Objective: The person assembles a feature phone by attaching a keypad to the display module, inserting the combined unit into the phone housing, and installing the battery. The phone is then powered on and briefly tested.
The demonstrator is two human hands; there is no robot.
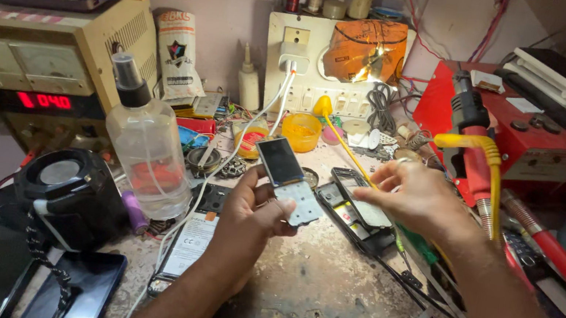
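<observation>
- Far left: beige power supply (38,65) with red lit readout, cardboard box stacked on top; below it a black magnifier lamp (68,191) and a dark slab-like phone (69,291) lying flat at the near-left edge of the worktop (321,305).
- Clear spray bottle (147,151) upright, just left of the working zone; white cable (223,165) trailing from the wall charger down past it.
- Left hand (246,213) closed around a stripped keypad phone board (288,182), screen end tilted up and away, keypad end toward the wrist; held off the worktop, above a flat white-labelled battery (191,242).
- Right hand (414,196) held loosely spread, fingers extended, holding nothing, hovering over the black phone housing (356,214) that lies open on the worktop just right of the board.
- Step in hand, by judgement: board out of its shell, being checked or readied against the housing.
- Next move likely calls for a fine pinch and square alignment of board edges to the housing frame.
- Right: red rework station (537,136), yellow cable (486,154) and hot-air handle close beside the right wrist; snag risk there.
- Open room: bare, scarred worktop in front centre; back and sides crowded with small pots and parts.
</observation>
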